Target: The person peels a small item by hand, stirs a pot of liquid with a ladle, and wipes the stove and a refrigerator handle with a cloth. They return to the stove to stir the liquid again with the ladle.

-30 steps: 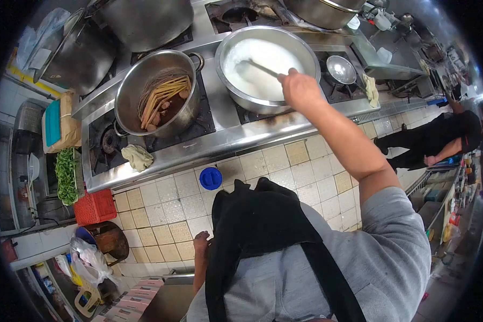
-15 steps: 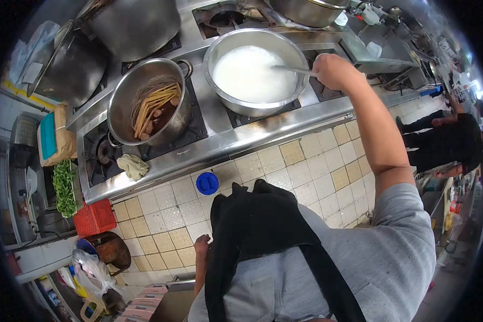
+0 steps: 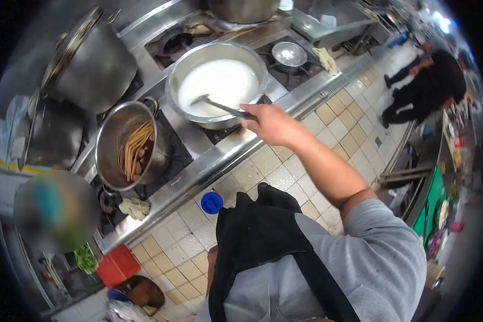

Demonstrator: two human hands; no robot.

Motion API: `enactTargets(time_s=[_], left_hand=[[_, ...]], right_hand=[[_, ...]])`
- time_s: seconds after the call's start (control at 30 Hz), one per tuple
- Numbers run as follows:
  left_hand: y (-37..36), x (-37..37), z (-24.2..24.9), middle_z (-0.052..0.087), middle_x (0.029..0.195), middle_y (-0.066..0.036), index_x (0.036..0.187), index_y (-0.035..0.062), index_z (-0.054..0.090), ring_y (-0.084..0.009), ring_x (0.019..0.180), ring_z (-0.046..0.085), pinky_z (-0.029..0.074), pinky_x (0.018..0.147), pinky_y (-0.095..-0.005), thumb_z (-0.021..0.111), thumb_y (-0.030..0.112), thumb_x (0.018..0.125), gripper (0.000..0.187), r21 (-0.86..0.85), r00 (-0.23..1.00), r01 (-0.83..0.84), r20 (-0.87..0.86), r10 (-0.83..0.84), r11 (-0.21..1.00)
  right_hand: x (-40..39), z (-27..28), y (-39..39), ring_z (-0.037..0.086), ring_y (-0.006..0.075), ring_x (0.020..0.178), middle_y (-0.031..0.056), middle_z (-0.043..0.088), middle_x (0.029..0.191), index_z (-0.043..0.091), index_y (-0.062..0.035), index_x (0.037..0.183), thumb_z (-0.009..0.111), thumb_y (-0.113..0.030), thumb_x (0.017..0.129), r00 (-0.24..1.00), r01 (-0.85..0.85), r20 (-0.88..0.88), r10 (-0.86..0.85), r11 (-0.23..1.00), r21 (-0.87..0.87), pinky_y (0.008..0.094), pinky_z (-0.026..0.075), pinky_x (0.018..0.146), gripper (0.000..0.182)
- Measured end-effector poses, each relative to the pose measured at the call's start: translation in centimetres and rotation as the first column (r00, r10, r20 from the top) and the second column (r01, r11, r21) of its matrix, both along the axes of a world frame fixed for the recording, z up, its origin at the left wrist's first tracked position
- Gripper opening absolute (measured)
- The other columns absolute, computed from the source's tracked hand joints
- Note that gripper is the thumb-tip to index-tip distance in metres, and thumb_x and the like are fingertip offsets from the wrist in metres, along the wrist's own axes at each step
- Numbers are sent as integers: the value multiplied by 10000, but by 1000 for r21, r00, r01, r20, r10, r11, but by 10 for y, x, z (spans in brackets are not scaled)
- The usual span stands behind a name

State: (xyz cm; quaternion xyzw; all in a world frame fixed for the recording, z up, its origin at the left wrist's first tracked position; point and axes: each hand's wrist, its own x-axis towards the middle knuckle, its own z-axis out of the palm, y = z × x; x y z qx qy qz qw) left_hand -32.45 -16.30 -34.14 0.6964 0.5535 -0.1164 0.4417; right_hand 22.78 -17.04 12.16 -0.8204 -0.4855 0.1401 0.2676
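Observation:
My right hand (image 3: 267, 123) is closed around the dark handle of a ladle (image 3: 226, 109). The ladle's head rests at the surface of a white liquid (image 3: 220, 80), near the front left side of a wide metal basin (image 3: 258, 80) on the stove. Most of my left hand (image 3: 212, 260) is hidden beside the black apron (image 3: 260, 228), low in view, and its fingers do not show. Left of the basin, a deep metal pot (image 3: 161, 161) contains long brown sticks (image 3: 137, 147) and chunks in dark liquid.
Tall pots (image 3: 99, 67) stand at the back left. A small metal lid or bowl (image 3: 290, 55) sits on the right burner, near a cloth (image 3: 325, 60). Another cloth (image 3: 134, 208) lies at the front left edge. A blue lid (image 3: 212, 203) is below. A person in black (image 3: 434, 80) stands at right.
My right hand has moved from beyond the basin's right side to its front right edge, swinging the ladle to the left. The left hand has slipped mostly out of sight. The view has shifted right.

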Motion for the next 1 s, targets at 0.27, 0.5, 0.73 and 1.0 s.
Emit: enactTargets(time_s=[0.27,0.5,0.73,1.0], left_hand=[[72,91,161,604,1091,-104,1268,105,524,-289,812,591,482,701,-414,543,471,873,539,-351,1000,23,-4,-26,936],[54,277,233,154,1535,-101,1472,101,121,-428,1348,228,287,1015,-571,387,729,827,939,-688,928,15,280,246,726],[-114,427,393,168,1525,-106,1474,132,151,-299,1385,212,218,1116,-466,269,703,875,836,-212,336,927,836,433,-309],[-258,472,437,297,1468,-146,1413,54,303,-309,1351,280,247,1088,-483,310,635,908,770,-558,561,828,824,78,-53]], right_hand=[[-69,-80,-90,532,366,1128,244,559,1182,527,-19,1247,510,-319,931,852,523,-230,-470,755,396,388,418,962,436],[-132,-94,-140,347,383,1304,217,273,1456,453,-85,1332,590,-274,896,845,535,-236,-480,759,372,427,321,1062,494],[-115,-99,-200,375,417,1262,221,354,1414,471,-109,1304,584,-412,858,936,244,98,-337,826,507,517,302,1030,551],[-62,-210,-449,525,346,1120,189,557,1213,567,-59,1185,479,-430,913,235,970,-444,-865,184,156,441,438,888,468]])
